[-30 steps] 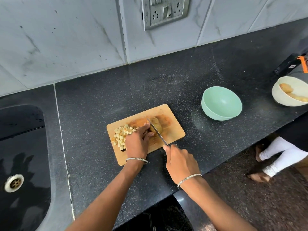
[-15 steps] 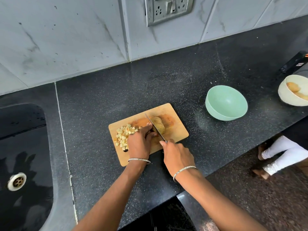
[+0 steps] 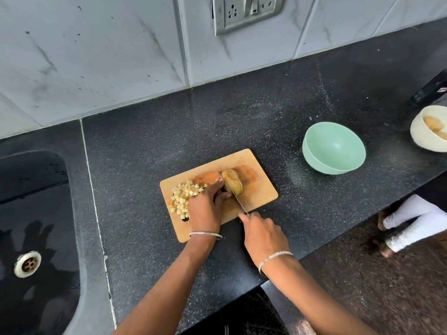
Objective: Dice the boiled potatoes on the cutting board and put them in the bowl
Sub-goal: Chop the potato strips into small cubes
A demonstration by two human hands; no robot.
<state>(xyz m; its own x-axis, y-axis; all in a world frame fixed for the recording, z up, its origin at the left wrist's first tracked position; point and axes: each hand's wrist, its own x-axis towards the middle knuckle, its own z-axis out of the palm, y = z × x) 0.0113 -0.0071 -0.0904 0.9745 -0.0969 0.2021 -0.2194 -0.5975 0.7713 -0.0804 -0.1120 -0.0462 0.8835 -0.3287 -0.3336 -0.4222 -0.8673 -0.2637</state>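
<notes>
A wooden cutting board lies on the black counter. On its middle sits a boiled potato, and a pile of several pale diced cubes lies at the board's left end. My left hand holds the potato's near side with curled fingers. My right hand grips the handle of a knife, whose blade lies across the potato. An empty mint-green bowl stands to the right of the board.
A cream bowl with whole potatoes sits at the far right edge, a dark box behind it. A black sink lies on the left. The counter's front edge runs diagonally at right; another person's feet stand on the floor below.
The knife blade has shifted along the potato as my right hand drew back slightly toward me. My left hand stays on the potato.
</notes>
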